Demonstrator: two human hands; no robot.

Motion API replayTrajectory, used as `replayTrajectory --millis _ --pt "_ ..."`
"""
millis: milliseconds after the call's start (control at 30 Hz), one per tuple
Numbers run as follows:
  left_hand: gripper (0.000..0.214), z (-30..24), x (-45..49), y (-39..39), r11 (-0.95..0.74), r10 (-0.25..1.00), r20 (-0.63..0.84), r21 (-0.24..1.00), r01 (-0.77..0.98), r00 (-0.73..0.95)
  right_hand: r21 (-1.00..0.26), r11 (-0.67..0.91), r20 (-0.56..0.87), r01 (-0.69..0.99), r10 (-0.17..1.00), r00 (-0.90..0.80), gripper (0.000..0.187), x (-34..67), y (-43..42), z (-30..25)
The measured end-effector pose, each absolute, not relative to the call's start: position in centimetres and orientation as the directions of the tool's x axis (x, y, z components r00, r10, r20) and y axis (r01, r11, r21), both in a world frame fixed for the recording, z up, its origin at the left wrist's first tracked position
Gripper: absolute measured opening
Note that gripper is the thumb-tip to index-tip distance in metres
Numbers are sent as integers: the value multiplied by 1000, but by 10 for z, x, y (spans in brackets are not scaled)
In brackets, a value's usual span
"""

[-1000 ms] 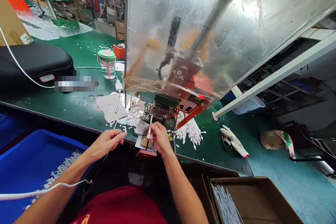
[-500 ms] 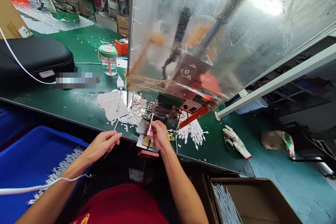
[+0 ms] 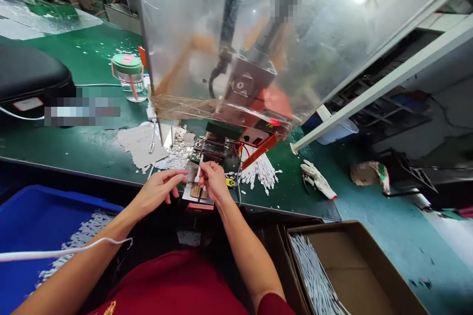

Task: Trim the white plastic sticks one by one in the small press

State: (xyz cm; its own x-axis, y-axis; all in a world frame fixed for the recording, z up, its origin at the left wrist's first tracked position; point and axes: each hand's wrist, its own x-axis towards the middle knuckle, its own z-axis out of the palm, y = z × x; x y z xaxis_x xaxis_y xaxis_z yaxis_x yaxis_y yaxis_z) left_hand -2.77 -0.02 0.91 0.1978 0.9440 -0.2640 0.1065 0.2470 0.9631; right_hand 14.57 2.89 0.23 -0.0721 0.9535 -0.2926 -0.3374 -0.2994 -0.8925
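Observation:
My right hand [image 3: 215,182] pinches a slim white plastic piece [image 3: 198,173], held upright at the front of a small metal press fixture [image 3: 212,147]. The exact kind of that piece is too small to make out. Just to its left, my left hand [image 3: 160,189] reaches toward it with fingers stretched and slightly apart. I see nothing in that hand. A wooden block [image 3: 198,191] lies beneath the right hand at the bench edge. White scraps [image 3: 179,150] are heaped left of the fixture, and a fan of thin white pieces [image 3: 260,172] lies to its right.
A clouded plastic shield [image 3: 177,74] hangs over the fixture. The green bench [image 3: 92,152] carries torn cardboard [image 3: 136,145], a lidded jar [image 3: 133,81] and a white glove [image 3: 320,179]. A blue bin [image 3: 22,226] stands left; a cardboard box [image 3: 369,275] of thin pale strips stands right.
My left hand has moved right, closer to my right hand, and its fingers have opened from a pinch. My right hand still grips the white piece. The camera view has shifted.

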Motion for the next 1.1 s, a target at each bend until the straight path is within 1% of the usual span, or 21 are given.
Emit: replayTrajectory --millis 67,167,233,300,333,367,400,433,467,533,567,633,833,900,967,1033,1100 --pt "49 15 -15 7 273 936 -283 959 79 208 -917 -286 -269 -279 958 -99 31 150 24 5" --pt "53 18 -2 17 338 908 -338 940 47 249 -968 -225 -215 -114 972 -92 30 175 17 10" --pt "53 18 3 22 376 889 -369 926 26 273 -984 -177 -177 10 984 3 27 211 14 12" --pt "50 16 5 25 389 882 -377 921 13 283 -975 -147 -119 168 979 162 22 259 15 12" --pt "48 15 7 26 385 884 -373 923 13 283 -950 -142 -71 278 965 251 20 285 17 11" --pt "46 14 8 27 377 887 -366 926 18 282 -898 -142 7 417 942 336 17 310 21 9" --pt "45 14 10 28 365 892 -358 930 28 277 -812 -174 81 557 912 403 15 334 25 6" --pt "44 13 12 29 353 898 -350 935 41 268 -708 -221 131 670 892 432 13 354 30 2" --pt "43 13 14 30 338 905 -341 939 56 255 -602 -269 159 752 882 443 12 370 35 -1" --pt "43 14 19 31 306 922 -318 948 90 222 -433 -326 156 840 891 426 11 391 44 -9" --pt "44 14 21 32 290 930 -306 951 106 205 -382 -332 144 862 900 411 11 396 48 -12" --pt "45 14 25 34 261 943 -281 956 132 178 -330 -329 129 885 913 388 12 399 55 -16" --pt "39 12 33 39 200 967 -220 968 154 128 -308 -328 99 893 923 372 11 398 61 -16" --pt "37 12 33 39 190 972 -206 972 139 112 -321 -315 109 893 925 365 12 399 62 -14" --pt "36 14 32 35 189 973 -201 976 108 111 -402 -307 160 863 904 396 12 398 63 -12" --pt "37 16 29 27 207 966 -214 976 65 142 -562 -263 228 784 862 452 14 395 62 -7" --pt "39 19 24 17 231 959 -232 973 22 162 -743 -170 259 647 819 512 19 388 56 2"
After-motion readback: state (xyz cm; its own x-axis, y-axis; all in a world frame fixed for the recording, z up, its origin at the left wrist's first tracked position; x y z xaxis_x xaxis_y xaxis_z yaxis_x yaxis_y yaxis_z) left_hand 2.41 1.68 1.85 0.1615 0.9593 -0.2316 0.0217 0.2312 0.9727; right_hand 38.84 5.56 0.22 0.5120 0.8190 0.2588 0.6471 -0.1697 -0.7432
